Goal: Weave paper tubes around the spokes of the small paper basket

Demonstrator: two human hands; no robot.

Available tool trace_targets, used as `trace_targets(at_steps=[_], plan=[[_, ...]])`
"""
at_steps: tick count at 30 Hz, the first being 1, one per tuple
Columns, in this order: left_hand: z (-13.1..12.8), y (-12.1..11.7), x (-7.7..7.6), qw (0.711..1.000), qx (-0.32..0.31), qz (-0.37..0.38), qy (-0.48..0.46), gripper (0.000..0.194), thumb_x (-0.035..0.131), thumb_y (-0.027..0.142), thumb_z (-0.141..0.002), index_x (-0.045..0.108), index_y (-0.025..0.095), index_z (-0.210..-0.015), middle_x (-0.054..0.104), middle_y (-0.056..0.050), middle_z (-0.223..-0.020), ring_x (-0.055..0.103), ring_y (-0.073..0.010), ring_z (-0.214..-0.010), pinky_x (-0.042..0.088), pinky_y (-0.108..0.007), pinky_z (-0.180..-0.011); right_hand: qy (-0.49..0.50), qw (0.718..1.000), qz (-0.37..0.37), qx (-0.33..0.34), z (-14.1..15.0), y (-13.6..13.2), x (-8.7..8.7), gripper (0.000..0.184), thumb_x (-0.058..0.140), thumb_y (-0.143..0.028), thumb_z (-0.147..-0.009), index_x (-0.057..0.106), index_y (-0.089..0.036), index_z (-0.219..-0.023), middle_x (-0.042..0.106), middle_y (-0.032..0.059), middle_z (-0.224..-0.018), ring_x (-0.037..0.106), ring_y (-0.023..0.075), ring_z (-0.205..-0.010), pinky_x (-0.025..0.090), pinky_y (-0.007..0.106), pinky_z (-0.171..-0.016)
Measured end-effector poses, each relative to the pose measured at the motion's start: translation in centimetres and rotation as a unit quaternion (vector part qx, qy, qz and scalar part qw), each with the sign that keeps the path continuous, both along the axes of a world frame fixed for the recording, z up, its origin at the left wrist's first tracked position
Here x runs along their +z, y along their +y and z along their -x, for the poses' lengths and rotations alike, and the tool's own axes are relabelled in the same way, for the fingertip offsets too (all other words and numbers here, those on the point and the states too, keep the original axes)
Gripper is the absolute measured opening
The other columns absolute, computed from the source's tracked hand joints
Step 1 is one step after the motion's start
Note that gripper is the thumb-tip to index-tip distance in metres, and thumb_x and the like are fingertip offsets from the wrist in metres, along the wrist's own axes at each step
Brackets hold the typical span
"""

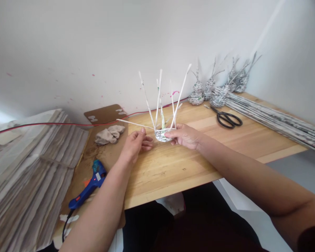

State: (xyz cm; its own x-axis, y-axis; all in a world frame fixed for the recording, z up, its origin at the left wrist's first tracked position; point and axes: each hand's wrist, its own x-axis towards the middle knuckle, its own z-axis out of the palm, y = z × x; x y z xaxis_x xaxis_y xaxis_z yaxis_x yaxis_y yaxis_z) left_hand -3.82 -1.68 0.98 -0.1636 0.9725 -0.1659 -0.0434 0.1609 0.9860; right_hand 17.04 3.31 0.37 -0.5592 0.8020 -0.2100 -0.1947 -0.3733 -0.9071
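Observation:
A small woven paper basket (162, 134) sits on the wooden table (173, 168), with several white rolled-paper spokes (159, 96) standing up from its rim. My right hand (185, 135) grips the basket's right side, thumb on the rim. My left hand (136, 143) is just left of the basket, fingers curled, pinching a long paper tube (133, 124) that runs out to the left from the weave.
A blue glue gun (90, 183) lies on a brown board at the front left, beside a crumpled rag (109, 134). A tall paper stack (28, 168) fills the left. Black scissors (228, 119), finished woven pieces (212, 91) and a bundle of paper tubes (275, 119) lie at the back right.

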Motion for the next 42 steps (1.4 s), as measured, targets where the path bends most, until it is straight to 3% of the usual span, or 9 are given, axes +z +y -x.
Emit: trace_targets(at_steps=[5, 7, 17, 24, 28, 34, 42], plan=[[-0.5, -0.6, 0.1, 0.982, -0.059, -0.166, 0.068, 0.035, 0.085, 0.039, -0.068, 0.063, 0.015, -0.081, 0.068, -0.001, -0.078, 0.066, -0.0120, -0.070, 0.057, -0.024, -0.065, -0.021, 1.000, -0.010, -0.007, 0.1, 0.0, -0.2, 0.032, 0.089, -0.025, -0.057, 0.068, -0.018, -0.079, 0.072, 0.0020, -0.080, 0.062, 0.0113, -0.070, 0.044, 0.018, -0.052], [-0.8, -0.7, 0.1, 0.974, -0.079, -0.196, 0.086, 0.029, 0.085, 0.033, -0.067, 0.066, 0.015, -0.080, 0.068, -0.001, -0.081, 0.064, -0.0112, -0.072, 0.056, -0.024, -0.070, -0.027, 1.000, -0.012, -0.008, 0.2, -0.1, -0.2, 0.031, 0.089, -0.024, -0.057, 0.068, -0.017, -0.079, 0.071, 0.0016, -0.079, 0.062, 0.0113, -0.070, 0.044, 0.019, -0.053], [-0.7, -0.4, -0.7, 0.973, -0.048, -0.200, 0.102, 0.024, 0.083, 0.032, -0.068, 0.070, 0.015, -0.081, 0.070, -0.002, -0.078, 0.063, -0.0123, -0.067, 0.054, -0.026, -0.067, -0.040, 0.998, -0.049, -0.001, 0.1, -0.4, -0.1, 0.026, 0.087, -0.022, -0.057, 0.069, -0.018, -0.076, 0.071, 0.0005, -0.075, 0.062, 0.0111, -0.068, 0.042, 0.020, -0.054], [-0.3, -0.6, -0.7, 0.936, -0.079, -0.250, 0.233, 0.014, 0.071, 0.030, -0.082, 0.067, 0.017, -0.081, 0.068, -0.002, -0.080, 0.062, -0.0133, -0.073, 0.050, -0.025, -0.069, -0.033, 0.998, -0.048, 0.008, 0.1, -0.3, -0.3, 0.027, 0.088, -0.023, -0.055, 0.069, -0.017, -0.073, 0.070, -0.0001, -0.072, 0.062, 0.0106, -0.065, 0.042, 0.020, -0.053], [0.0, -0.6, -0.5, 0.925, -0.095, -0.262, 0.260, 0.013, 0.068, 0.029, -0.085, 0.064, 0.018, -0.081, 0.067, -0.002, -0.080, 0.061, -0.0138, -0.074, 0.048, -0.025, -0.070, -0.024, 0.999, -0.039, 0.015, 0.1, -0.3, -0.1, 0.026, 0.088, -0.022, -0.054, 0.069, -0.017, -0.072, 0.070, -0.0001, -0.071, 0.061, 0.0101, -0.065, 0.042, 0.020, -0.053], [0.2, -0.3, -0.7, 0.941, -0.112, -0.245, 0.206, 0.016, 0.070, 0.032, -0.084, 0.063, 0.017, -0.082, 0.065, -0.002, -0.080, 0.060, -0.0131, -0.073, 0.050, -0.025, -0.072, -0.032, 0.999, -0.033, 0.017, 0.0, -0.2, 0.1, 0.027, 0.088, -0.024, -0.054, 0.070, -0.017, -0.073, 0.070, 0.0000, -0.073, 0.062, 0.0100, -0.067, 0.043, 0.019, -0.054], [-0.4, -0.2, -0.5, 0.980, -0.131, -0.148, 0.013, 0.030, 0.085, 0.034, -0.068, 0.064, 0.014, -0.078, 0.066, 0.000, -0.075, 0.061, -0.0103, -0.067, 0.052, -0.023, -0.065, -0.027, 0.998, -0.047, 0.017, -0.1, -0.3, 0.3, 0.029, 0.089, -0.022, -0.052, 0.067, -0.017, -0.069, 0.069, -0.0004, -0.069, 0.061, 0.0116, -0.065, 0.043, 0.022, -0.054]])
